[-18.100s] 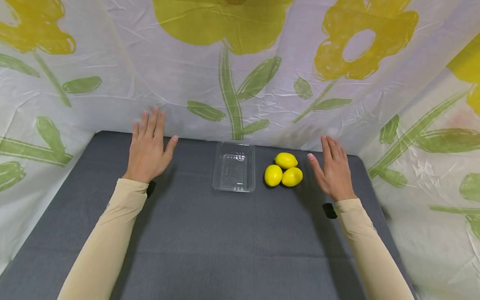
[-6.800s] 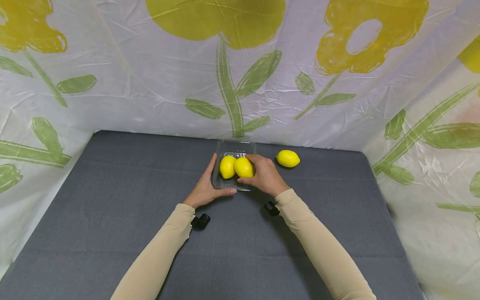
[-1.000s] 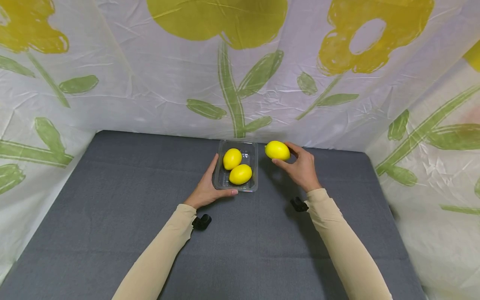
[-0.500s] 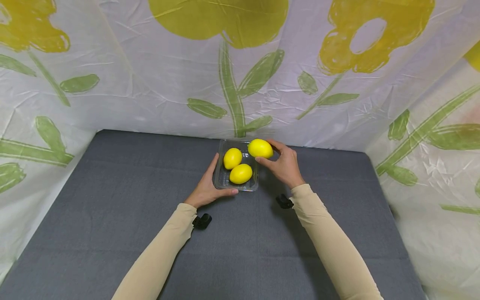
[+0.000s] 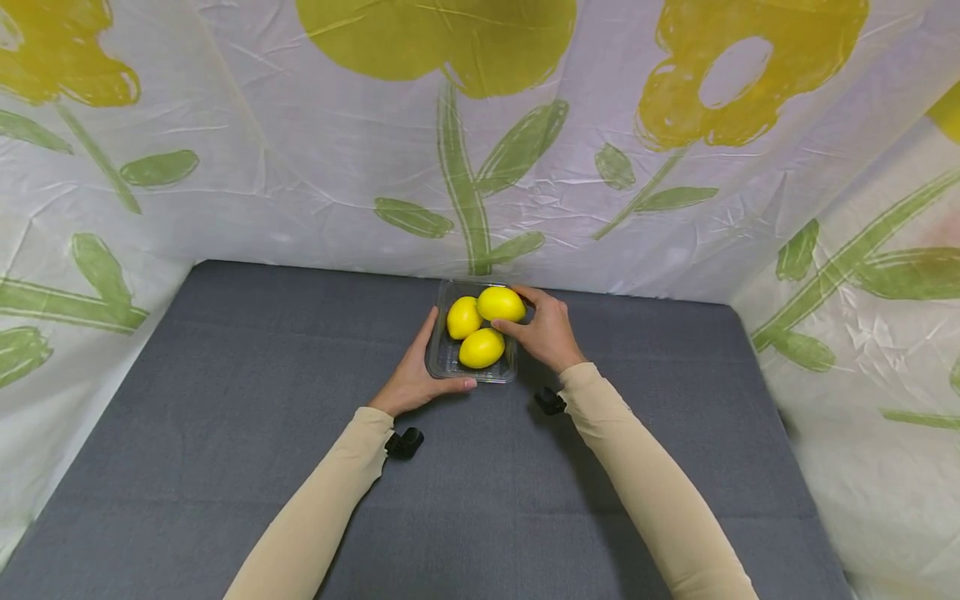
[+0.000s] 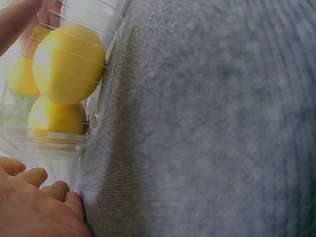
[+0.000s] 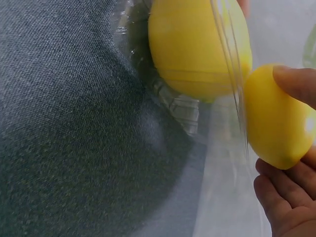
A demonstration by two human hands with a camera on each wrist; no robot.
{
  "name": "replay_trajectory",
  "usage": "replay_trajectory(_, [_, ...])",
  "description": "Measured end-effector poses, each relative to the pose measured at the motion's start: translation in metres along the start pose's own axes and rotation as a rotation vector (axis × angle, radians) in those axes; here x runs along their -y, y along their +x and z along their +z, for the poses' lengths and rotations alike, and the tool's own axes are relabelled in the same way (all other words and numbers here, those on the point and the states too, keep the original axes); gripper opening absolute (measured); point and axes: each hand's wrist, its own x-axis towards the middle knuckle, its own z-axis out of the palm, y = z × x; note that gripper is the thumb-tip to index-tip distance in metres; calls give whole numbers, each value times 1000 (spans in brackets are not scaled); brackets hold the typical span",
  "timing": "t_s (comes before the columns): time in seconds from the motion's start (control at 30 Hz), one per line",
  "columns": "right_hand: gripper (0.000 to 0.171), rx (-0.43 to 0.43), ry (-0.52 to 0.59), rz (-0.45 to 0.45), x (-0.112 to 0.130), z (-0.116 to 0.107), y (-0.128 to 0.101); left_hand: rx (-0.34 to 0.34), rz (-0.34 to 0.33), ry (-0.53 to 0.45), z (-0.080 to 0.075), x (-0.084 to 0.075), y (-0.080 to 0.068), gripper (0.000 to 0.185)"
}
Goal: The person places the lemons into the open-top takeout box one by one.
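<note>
Left hand (image 5: 411, 377) grips the clear tray (image 5: 450, 367) at its left and near rim at frame centre; right hand (image 5: 546, 333) pinches the third lemon (image 5: 501, 304), long axis left-right, over the tray's far right corner beside two seated lemons (image 5: 472, 333).

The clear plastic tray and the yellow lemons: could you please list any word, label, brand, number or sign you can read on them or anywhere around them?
None: no readable text in any view.
Clear plastic tray: only moulded ridges, no lettering legible.
Three yellow lemons, including the one the right hand holds: no sticker or print.
Grey cloth table cover and flower-printed white backdrop: pattern only, no words.
</note>
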Motion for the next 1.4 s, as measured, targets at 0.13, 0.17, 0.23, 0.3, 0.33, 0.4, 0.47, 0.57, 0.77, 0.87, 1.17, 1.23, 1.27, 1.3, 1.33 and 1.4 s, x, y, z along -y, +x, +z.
replay_trajectory(0.13, [66, 8, -28, -1, 1, 4, 2, 2, -5, -1, 1, 0, 0, 132])
replay_trajectory(0.17, [66, 12, -35, 2, 1, 5, 3, 1, -9, -2, 1, 0, 0, 132])
replay_trajectory(0.23, [65, 19, -50, 10, 2, 5, 3, 1, -8, -2, 1, 0, 1, 132])
replay_trajectory(0.3, [65, 33, -68, 14, 3, 5, 3, -1, -5, 2, 1, 0, 1, 132])
replay_trajectory(0.33, [65, 41, -78, 14, 4, 5, 3, -2, -6, 3, 1, 0, 1, 131])
replay_trajectory(0.4, [64, 51, -94, 13, 5, 3, 2, -2, -6, 5, 1, 0, 0, 131])
replay_trajectory(0.47, [63, 58, -102, 5, 7, 2, 1, -4, -9, 5, 1, -1, 0, 130])
replay_trajectory(0.57, [62, 55, -91, 0, 10, -1, -1, -6, -14, 8, 0, -1, -1, 129])
replay_trajectory(0.77, [59, 34, -64, -10, 13, -4, -4, -5, -22, 12, 0, -1, 0, 130])
replay_trajectory(0.87, [58, 30, -65, -15, 13, -3, -3, -3, -29, 17, 0, -1, 0, 131])
replay_trajectory(1.17, [55, -30, -140, -11, 16, 2, 0, 6, -7, 0, -1, -7, -3, 130])
replay_trajectory(1.23, [55, -40, -171, 5, 19, 3, 1, 8, 0, 0, -1, -6, -2, 128])
replay_trajectory(1.27, [55, -44, -183, 13, 20, 3, 1, 8, 1, 2, -1, -6, -2, 128])
replay_trajectory(1.3, [55, -47, -196, 21, 21, 4, 2, 8, 1, 0, -1, -5, -2, 127])
replay_trajectory(1.33, [56, -49, -207, 27, 22, 4, 2, 7, 1, 1, -1, -6, -2, 127])
replay_trajectory(1.4, [56, -50, -225, 37, 23, 5, 3, 3, 2, 10, 0, 0, 0, 128])
